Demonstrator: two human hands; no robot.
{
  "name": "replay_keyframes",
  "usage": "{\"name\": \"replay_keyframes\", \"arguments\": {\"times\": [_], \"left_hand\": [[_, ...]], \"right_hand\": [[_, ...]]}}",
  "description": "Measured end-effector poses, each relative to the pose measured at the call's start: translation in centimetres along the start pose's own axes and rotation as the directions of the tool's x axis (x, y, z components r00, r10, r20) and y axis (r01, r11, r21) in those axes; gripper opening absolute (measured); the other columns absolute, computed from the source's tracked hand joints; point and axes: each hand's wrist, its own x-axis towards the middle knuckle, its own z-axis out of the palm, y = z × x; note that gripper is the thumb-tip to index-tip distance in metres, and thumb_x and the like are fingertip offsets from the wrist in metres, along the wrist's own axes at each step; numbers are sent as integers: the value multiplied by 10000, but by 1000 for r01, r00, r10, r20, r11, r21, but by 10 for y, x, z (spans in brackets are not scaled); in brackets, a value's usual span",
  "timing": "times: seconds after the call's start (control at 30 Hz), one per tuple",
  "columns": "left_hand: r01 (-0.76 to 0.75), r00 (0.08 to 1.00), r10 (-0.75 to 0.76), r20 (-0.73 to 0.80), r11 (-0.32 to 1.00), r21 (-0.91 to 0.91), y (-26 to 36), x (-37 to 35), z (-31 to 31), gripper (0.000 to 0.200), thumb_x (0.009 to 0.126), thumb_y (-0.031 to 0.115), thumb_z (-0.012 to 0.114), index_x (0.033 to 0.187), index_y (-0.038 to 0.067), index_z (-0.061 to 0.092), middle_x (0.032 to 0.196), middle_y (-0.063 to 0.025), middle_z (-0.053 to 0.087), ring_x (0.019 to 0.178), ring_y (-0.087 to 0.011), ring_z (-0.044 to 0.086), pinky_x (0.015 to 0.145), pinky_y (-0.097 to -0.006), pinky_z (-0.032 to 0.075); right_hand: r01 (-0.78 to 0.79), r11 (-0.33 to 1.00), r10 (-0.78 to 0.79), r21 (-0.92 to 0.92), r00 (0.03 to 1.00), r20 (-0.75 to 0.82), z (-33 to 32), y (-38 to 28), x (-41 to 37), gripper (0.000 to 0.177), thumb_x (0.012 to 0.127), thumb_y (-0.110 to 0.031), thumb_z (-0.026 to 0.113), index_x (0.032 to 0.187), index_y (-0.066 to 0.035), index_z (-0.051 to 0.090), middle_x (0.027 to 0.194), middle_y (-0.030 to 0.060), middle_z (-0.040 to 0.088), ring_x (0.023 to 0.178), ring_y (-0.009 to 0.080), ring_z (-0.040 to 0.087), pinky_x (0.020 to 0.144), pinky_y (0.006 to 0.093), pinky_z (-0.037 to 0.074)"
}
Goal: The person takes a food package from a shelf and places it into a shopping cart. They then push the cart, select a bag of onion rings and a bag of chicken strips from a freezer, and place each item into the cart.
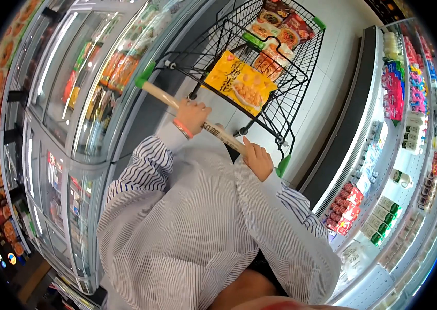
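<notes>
Plainly, you had both hands on the handle (218, 132) of a black wire shopping cart (307, 59). Your left hand (193, 114) was wrapped around the pale bar with fingers curled over its top, gripping it. A red wristband (183, 129) sat just behind that hand, at the cuff of your striped sleeve (143, 168). Your right hand (258, 161) was closed on the same bar further along, its thumb lying up along the handle toward your left hand. A stretch of bare bar with dark lettering lay between the two hands. Green end caps closed the bar: one (145, 78) beyond your left hand on its outer side, the other (283, 166) just outside your right hand.

Just ahead of your left hand's knuckles, a yellow food packet (239, 82) lay flat on the cart's folding seat, near the handle but not touching either hand. Further ahead of both hands, several more printed packets (280, 28) lay in the main basket.

Out past your left hand stood glass-door freezer cabinets (89, 77) filled with coloured packs. Out past your right hand ran open chiller shelves (407, 129) stocked with cartons and small boxes. Pale floor tiles (332, 57) showed beyond the cart.
</notes>
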Motion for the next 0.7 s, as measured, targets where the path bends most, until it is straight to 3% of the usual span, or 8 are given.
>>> {"name": "replay_keyframes", "arguments": {"times": [0.1,0.2,0.33,0.4,0.43,0.53,0.63,0.7], "left_hand": [[-24,1000,24,-3,999,-28,-2,15,-3,443,627,133,659,1061,154,573,914,11,595,908,-199,559,839,-413,351],[-51,997,46,-57,995,-90,-5,34,-7,369,658,155,632,1019,143,557,904,-29,580,896,-220,557,851,-446,332],[-191,968,157,-197,968,-162,-40,61,-7,474,647,200,658,1098,128,528,1022,-46,547,1019,-230,497,922,-484,302],[-272,939,226,-258,949,-161,-62,66,-25,531,633,223,677,1127,120,514,1076,-51,524,1078,-233,461,953,-499,283],[-262,960,238,-147,950,-169,-76,73,-30,634,583,246,723,1167,127,506,1142,-44,522,1114,-259,455,985,-495,280],[-314,946,325,-11,904,-289,-104,110,-41,454,603,252,701,1003,101,546,970,-73,595,928,-248,565,829,-397,414],[-228,939,281,199,940,-253,-105,132,-44,321,610,264,686,840,88,548,749,-73,615,687,-262,602,621,-368,456],[-262,939,307,154,930,-258,-115,148,-51,275,613,264,680,780,92,545,645,-67,589,589,-272,585,546,-377,446]], "right_hand": [[-56,998,60,28,983,-174,10,-9,31,730,568,-198,755,1237,-140,469,1000,20,548,837,198,549,723,350,437],[-183,983,183,-3,983,-11,10,-3,63,694,566,-198,756,1203,-138,488,993,28,545,849,204,552,712,340,440],[-340,940,332,0,918,215,8,0,93,566,569,-180,748,1084,-119,522,859,44,561,805,218,575,678,349,448],[-326,945,320,11,933,166,-5,-8,112,458,622,-141,701,1044,-101,528,831,54,571,769,226,581,663,350,453],[-315,949,308,15,938,160,-7,-8,124,431,640,-133,686,1040,-97,529,833,58,573,763,227,582,660,348,454],[-347,935,332,80,930,156,-4,-10,156,321,704,-119,636,1005,-86,531,802,77,574,715,236,585,626,351,457],[-381,917,372,121,924,90,-7,1,170,139,753,-143,621,844,-94,527,672,52,557,585,219,573,544,350,451],[-369,926,368,76,929,31,-9,6,188,143,784,-179,614,750,-105,496,606,14,533,527,192,560,515,320,448]]}}
